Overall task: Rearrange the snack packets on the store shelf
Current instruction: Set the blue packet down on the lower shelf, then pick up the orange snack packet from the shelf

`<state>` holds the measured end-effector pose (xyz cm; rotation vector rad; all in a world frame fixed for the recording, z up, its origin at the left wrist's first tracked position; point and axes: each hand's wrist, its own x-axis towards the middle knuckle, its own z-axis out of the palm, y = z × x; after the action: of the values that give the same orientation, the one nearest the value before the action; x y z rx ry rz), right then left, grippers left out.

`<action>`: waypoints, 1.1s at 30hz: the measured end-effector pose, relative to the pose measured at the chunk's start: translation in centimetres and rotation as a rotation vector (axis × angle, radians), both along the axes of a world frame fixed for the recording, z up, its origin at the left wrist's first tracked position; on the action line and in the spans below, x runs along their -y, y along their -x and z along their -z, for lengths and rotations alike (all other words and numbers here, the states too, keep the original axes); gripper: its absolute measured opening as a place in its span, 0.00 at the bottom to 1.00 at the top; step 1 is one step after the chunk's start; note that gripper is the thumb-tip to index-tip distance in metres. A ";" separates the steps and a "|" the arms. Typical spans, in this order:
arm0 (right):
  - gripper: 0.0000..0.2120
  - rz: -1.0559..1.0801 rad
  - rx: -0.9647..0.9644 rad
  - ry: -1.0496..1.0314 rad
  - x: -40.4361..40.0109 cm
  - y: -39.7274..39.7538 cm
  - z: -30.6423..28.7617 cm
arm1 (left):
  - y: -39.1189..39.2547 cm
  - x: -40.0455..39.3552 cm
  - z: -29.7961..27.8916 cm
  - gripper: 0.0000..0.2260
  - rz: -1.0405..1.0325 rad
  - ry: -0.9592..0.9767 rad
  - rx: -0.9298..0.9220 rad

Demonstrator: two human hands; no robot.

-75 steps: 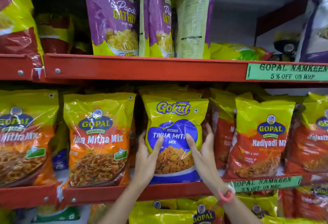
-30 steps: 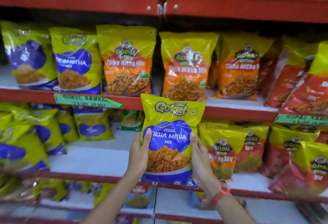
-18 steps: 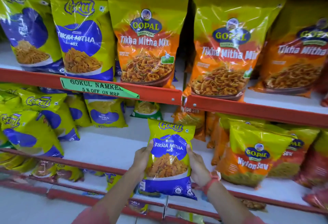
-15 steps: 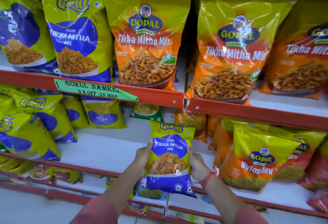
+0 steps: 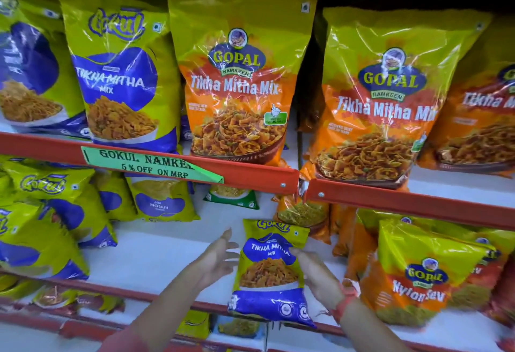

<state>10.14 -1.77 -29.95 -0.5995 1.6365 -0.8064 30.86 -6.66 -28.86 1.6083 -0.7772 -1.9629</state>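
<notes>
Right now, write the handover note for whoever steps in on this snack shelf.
Left hand: open, fingers spread, just off the packet's left edge, not gripping.
Right hand: on the right edge of the small Gokul Tikha Mitha Mix packet, steadying it.
The packet stands upright at the front of the white lower shelf, in the gap between the Gokul packets on the left and the Gopal Nylon Sev packet on the right.
Done: packet brought to the lower shelf.
Left: release it, check it stands, and move it toward the Gokul group if it belongs there.
</notes>
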 end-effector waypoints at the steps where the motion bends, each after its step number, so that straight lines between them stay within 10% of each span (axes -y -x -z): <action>1: 0.10 -0.026 -0.021 0.044 -1.0 -1.3 -3.3 | -0.6 -0.3 -1.2 0.27 0.033 0.045 0.005; 6: 0.14 -0.153 0.108 0.481 -3.2 -3.8 -13.6 | -2.8 -3.0 -10.4 0.16 0.142 0.438 -0.041; 14: 0.15 0.062 -0.032 1.154 1.0 -6.3 -24.9 | -4.1 -1.5 -23.2 0.10 -0.418 1.175 -0.015; 20: 0.34 0.182 -0.155 1.086 6.2 -7.3 -25.3 | -3.3 3.2 -24.6 0.23 -0.435 1.153 0.024; 28: 0.30 0.181 -0.052 0.974 6.5 -8.1 -22.6 | -2.8 4.2 -22.9 0.22 -0.354 0.983 -0.083; 33: 0.23 0.229 -0.068 1.132 4.4 -8.9 -22.6 | -2.7 2.5 -22.9 0.38 -0.468 1.027 -0.192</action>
<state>19.00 -6.17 -7.38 -1.2219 1.1959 -1.9142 33.58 -9.15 -5.98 0.8437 -0.9805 -1.0468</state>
